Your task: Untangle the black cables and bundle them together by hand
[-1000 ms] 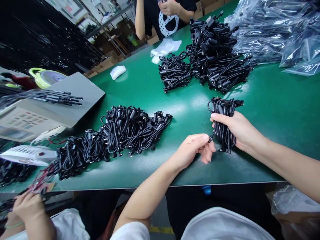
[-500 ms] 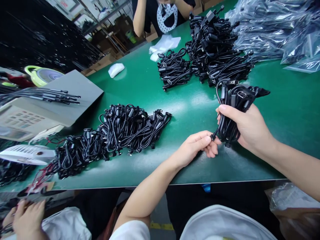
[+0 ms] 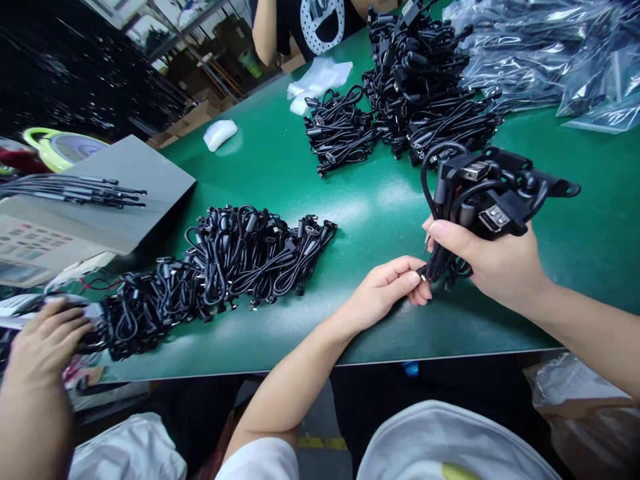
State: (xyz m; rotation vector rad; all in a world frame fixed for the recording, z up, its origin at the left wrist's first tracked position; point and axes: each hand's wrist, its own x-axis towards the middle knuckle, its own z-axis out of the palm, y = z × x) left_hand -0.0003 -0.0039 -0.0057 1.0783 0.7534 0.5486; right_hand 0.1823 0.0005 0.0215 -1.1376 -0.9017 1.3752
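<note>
The bundle of black cables (image 3: 453, 190) sits higher than a second ago and its top now tips towards the wearer, so two metal plug openings face up where they barely showed before. The right hand (image 3: 505, 267) is wrapped firmly round its middle, thumb across the near side, holding it above the green table (image 3: 370, 240) near the front edge. The left hand (image 3: 395, 287) has hardly shifted; it pinches a small connector (image 3: 423, 273) between thumb and fingertips at the bundle's lower end. Over on the left, a co-worker's hand (image 3: 47, 340) has come up from below the table edge to the white device beside the cable pile (image 3: 250, 257).

The bundle is glossy black, its cords looped and doubled, with thick barrel-like sleeves and a flat dark tab sticking out to the right.
</note>
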